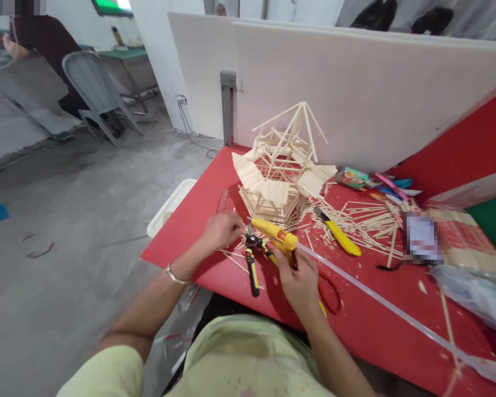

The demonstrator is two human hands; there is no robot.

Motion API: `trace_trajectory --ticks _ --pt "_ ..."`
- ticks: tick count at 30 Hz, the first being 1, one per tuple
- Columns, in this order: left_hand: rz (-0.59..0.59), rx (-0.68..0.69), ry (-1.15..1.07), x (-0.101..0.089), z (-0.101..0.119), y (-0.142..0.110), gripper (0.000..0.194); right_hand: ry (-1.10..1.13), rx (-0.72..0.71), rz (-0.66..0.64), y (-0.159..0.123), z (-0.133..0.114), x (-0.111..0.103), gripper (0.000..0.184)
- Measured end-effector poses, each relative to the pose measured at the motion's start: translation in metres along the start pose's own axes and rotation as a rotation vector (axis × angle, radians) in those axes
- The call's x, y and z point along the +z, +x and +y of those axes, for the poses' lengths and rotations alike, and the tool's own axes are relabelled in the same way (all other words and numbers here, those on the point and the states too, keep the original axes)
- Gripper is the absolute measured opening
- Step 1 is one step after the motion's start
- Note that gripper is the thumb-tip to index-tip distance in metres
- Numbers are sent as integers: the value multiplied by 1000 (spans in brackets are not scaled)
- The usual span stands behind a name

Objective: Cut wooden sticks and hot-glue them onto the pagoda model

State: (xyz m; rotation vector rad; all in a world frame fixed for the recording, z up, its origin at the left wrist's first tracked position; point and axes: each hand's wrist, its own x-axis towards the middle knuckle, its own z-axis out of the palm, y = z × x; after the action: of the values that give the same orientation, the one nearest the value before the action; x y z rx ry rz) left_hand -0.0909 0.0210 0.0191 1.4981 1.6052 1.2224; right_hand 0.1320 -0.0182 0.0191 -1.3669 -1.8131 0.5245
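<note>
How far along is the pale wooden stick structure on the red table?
Partly built, it seems. Done: the lower slatted panels look in place. In hand: the right hand holds a yellow glue gun; the left hand is near it. Left, probably: the peaked top is open ribs, and loose pale sticks lie nearby.

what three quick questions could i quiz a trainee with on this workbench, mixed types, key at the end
1. What does the right hand hold?
a) a ruler
b) a yellow glue gun
c) a paintbrush
2. True or false: the yellow-handled knife lies on the red table.
3. Which hand has a bracelet at its wrist?

Key: 1 b; 2 true; 3 the left hand.
</note>
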Motion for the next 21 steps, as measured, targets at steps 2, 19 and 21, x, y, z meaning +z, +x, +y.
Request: trace_trajectory --ticks 2,19,21 --pt "-281 114 123 3 19 -22 15 27 -26 2 14 -7 13 38" --pt "36 41 139 -17 -12 5 33 -364 446 215 -80 94 -114 49" --pt "33 4 162 -7 -9 4 44 -286 467 244 -77 90 -118 56"
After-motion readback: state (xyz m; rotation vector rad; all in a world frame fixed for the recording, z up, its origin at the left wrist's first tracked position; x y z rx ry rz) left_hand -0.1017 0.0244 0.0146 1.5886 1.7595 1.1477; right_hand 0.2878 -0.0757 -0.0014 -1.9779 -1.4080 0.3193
